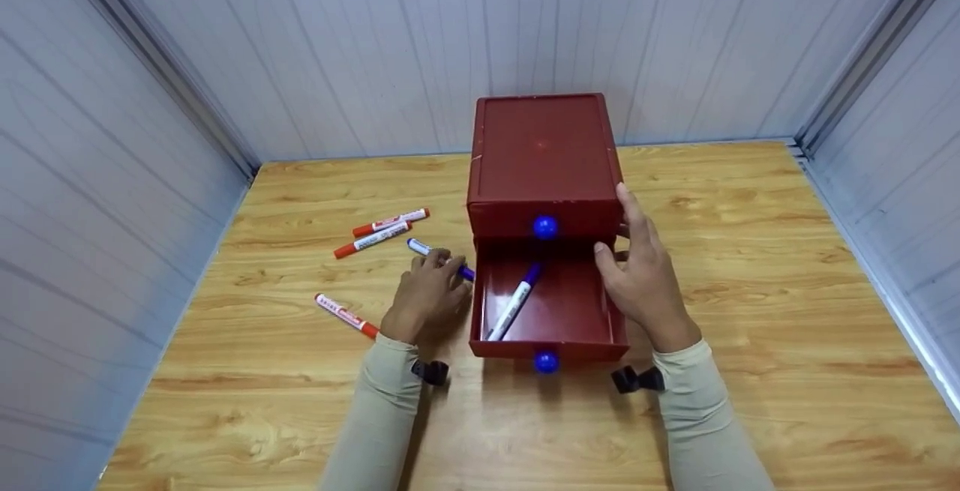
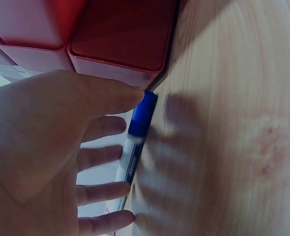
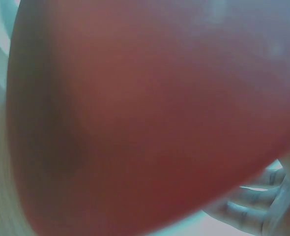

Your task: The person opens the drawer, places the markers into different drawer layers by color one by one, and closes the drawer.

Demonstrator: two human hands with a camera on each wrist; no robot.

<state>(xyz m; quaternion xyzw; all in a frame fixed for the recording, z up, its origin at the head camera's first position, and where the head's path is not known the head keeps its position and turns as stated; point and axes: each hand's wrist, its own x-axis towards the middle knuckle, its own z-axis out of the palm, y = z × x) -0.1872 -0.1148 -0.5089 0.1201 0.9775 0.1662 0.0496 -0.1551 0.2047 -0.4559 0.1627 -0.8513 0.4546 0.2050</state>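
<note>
My left hand (image 1: 429, 292) reaches over a blue marker (image 2: 142, 115) beside the red drawer box. In the left wrist view the thumb tip overlaps the blue cap, and the other fingers, spread apart, come up to the white barrel. My right hand (image 1: 649, 288) rests at the right side of the red drawer box (image 1: 544, 150), thumb by the lower drawer's side wall and fingers along the cabinet's side. That lower drawer (image 1: 577, 311) is pulled out, with another blue-capped marker (image 1: 514, 307) lying slanted inside. Red plastic fills most of the right wrist view.
Two red markers, one (image 1: 390, 221) behind the other (image 1: 373, 240), lie at the left. A third red marker (image 1: 346, 316) lies nearer, partly behind the left forearm. Blue knobs mark the upper drawer (image 1: 495, 219) and the lower one. Panel walls (image 1: 360, 49) border the wooden table (image 1: 765, 288).
</note>
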